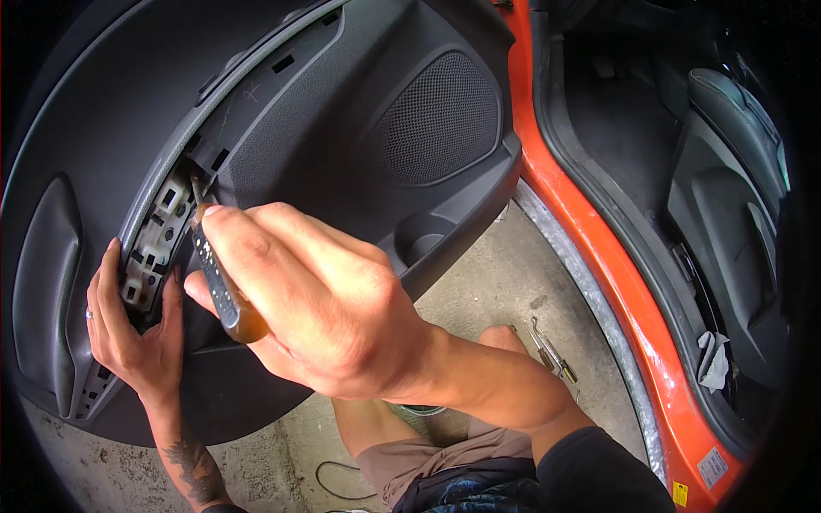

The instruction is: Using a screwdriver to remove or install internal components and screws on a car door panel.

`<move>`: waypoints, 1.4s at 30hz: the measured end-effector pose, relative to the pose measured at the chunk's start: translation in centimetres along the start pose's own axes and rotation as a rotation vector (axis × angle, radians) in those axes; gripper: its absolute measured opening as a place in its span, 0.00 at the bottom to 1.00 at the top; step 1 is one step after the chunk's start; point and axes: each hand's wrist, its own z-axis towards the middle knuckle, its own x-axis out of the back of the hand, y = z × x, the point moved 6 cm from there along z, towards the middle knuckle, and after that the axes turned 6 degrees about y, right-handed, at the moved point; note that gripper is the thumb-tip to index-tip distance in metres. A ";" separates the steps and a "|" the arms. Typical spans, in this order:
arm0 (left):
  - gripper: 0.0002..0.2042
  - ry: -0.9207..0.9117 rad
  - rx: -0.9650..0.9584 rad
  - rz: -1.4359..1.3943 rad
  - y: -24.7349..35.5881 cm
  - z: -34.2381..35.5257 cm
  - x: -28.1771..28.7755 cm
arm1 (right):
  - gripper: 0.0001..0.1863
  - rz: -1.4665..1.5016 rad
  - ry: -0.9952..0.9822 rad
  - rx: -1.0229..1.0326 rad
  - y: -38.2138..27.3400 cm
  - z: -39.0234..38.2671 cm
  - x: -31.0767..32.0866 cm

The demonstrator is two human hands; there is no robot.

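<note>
My right hand [316, 299] grips a screwdriver [224, 286] with a worn black-and-amber handle. Its metal shank reaches into a long slot in the black car door panel [316, 128], beside a pale plastic bracket [154, 244]. The very tip is hidden in the gap. My left hand [137, 342] lies on the panel at the bracket's lower end, fingers stretched along the outer side and the thumb along the inner side. A ring sits on one of its fingers.
A speaker grille [445, 115] and a cup recess [421, 235] are in the panel. At right runs the orange door sill [590, 248], with a seat [735, 197] beyond. Wrenches [552, 350] lie on the concrete floor [479, 291]. A crumpled white paper [712, 361] rests by the seat.
</note>
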 end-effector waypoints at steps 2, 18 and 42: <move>0.29 -0.007 0.019 0.003 0.0 0.1 -0.1 | 0.17 -0.022 0.001 0.024 -0.2 0.0 -0.2; 0.11 0.211 0.252 -0.703 2.1 0.5 2.6 | 0.14 -0.034 0.042 -0.228 -0.2 1.9 0.9; 0.14 -0.008 1.568 -2.442 7.8 -0.7 -13.5 | 0.19 -0.291 -0.004 -0.264 -2.7 3.3 2.1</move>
